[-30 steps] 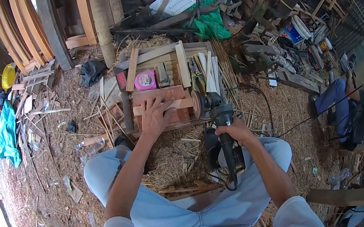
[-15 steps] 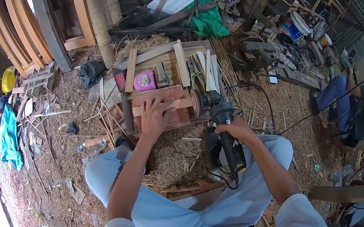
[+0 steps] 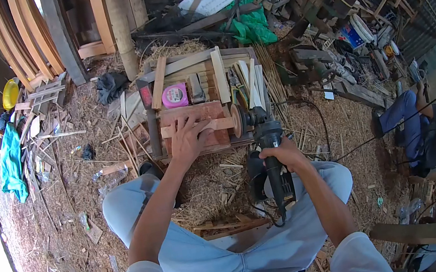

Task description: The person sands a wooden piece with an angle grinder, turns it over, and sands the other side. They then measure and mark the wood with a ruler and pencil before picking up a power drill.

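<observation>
My left hand (image 3: 188, 139) lies with fingers apart on a light wood strip (image 3: 222, 124), pressing it onto a reddish block (image 3: 208, 111) on the low bench. My right hand (image 3: 284, 153) is wrapped round the body of a black angle grinder (image 3: 269, 138). The grinder's round disc (image 3: 237, 120) is at the strip's right end; whether they touch is hard to tell. Behind the block sit a pink tape measure (image 3: 174, 96) and a small dark metal-topped block (image 3: 196, 88). Pliers (image 3: 237, 89) lie to their right.
Wood sticks (image 3: 220, 75) lie on the bench. A black cord (image 3: 322, 118) runs right of the grinder. Shavings and scraps cover the floor (image 3: 70, 218). Another person (image 3: 429, 123) sits at the far right. Curved wooden pieces (image 3: 31, 37) stand at the back left.
The bench and its items appear shifted very slightly right in view. Both hands, the strip and the grinder keep nearly the same arrangement.
</observation>
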{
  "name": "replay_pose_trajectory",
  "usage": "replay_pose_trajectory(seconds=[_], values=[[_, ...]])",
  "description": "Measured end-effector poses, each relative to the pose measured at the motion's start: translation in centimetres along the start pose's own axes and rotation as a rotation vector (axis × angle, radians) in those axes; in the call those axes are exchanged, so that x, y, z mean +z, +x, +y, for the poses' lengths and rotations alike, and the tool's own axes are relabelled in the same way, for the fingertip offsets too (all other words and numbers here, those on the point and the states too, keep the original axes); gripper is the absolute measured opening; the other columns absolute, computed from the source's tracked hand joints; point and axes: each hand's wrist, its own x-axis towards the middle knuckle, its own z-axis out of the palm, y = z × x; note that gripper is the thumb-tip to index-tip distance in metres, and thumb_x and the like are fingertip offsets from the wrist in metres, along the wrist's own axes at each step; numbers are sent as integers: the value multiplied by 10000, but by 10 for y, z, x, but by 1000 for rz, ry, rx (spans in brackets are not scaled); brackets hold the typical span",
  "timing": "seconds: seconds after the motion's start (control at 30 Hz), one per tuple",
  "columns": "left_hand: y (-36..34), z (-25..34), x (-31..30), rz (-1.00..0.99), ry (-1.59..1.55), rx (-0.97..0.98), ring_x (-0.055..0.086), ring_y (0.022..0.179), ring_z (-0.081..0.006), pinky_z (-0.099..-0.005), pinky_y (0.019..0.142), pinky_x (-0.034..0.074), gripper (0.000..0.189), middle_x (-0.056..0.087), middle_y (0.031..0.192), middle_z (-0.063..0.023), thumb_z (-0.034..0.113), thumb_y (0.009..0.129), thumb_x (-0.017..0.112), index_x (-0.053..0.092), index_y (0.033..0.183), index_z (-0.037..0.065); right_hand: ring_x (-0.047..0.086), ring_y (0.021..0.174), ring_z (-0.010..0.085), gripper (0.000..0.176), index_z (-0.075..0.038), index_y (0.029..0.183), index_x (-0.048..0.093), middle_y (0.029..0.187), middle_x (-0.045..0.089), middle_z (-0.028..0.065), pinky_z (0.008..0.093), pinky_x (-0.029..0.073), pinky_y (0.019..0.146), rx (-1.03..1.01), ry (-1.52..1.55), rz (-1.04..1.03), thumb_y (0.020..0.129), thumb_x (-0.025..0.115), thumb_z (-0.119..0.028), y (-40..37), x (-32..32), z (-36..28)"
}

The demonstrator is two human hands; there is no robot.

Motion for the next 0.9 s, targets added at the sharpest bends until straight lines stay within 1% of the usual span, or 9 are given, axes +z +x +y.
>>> replay_pose_trajectory(seconds=[0.37,0.43,0.5,0.63,0.7,0.77,0.83,0.87,0.9], values=[[-3,-2,0,16,-3,19,499,1015,-292,-431,876,358,276,584,1127,-44,257,778,700,711,1019,121,638,608,198,350,10,921,598,767,649,96,325,533,552,18,-84,36,635,764,-106,-8,3,-11],[-1,-3,1,-24,12,3,493,1038,-272,-437,906,354,334,575,1060,-35,274,758,708,697,1066,144,636,610,197,340,4,918,601,772,648,95,325,532,552,7,-74,73,639,760,-107,-10,-1,-12],[0,-3,-1,-16,9,30,490,1050,-275,-441,912,351,356,570,1070,-45,275,748,715,689,1077,144,637,625,199,335,-3,913,603,787,648,100,326,533,556,39,21,-84,640,766,-107,-4,-2,-13],[2,-9,-2,-111,-5,55,485,1073,-275,-442,920,354,405,555,1096,-69,277,718,737,667,1088,128,638,624,204,335,-1,909,600,776,643,93,329,531,556,-9,42,0,643,772,-109,-22,-13,-35],[8,-15,-9,-144,5,77,503,1058,-285,-433,907,374,400,562,1088,-71,279,715,743,661,1071,116,635,599,209,331,2,904,596,760,634,91,333,536,542,-132,170,32,644,772,-103,-10,-25,-28],[17,-14,-16,-178,20,108,521,1043,-295,-423,895,394,397,569,1079,-73,281,711,750,655,1053,103,627,570,206,327,9,898,594,742,624,96,339,541,514,-120,261,36,643,768,-99,-1,-36,-26],[22,-3,-29,-26,-73,8,571,969,-331,-422,847,438,342,590,1033,-104,275,732,745,640,997,86,624,556,203,318,24,888,589,739,624,109,345,544,489,-127,280,15,648,763,-94,0,-42,-32],[27,-1,-28,-25,-73,-136,597,923,-367,-442,810,461,364,606,1000,-154,318,782,716,618,999,43,625,551,205,302,30,880,591,735,629,118,348,542,478,-139,291,29,654,753,-86,4,-43,-32],[34,3,-30,-20,-57,-138,597,923,-367,-442,810,461,364,606,1000,-154,318,782,716,618,999,43,625,551,205,302,30,880,591,735,629,118,348,542,478,-146,295,14,654,753,-86,4,-43,-34]])
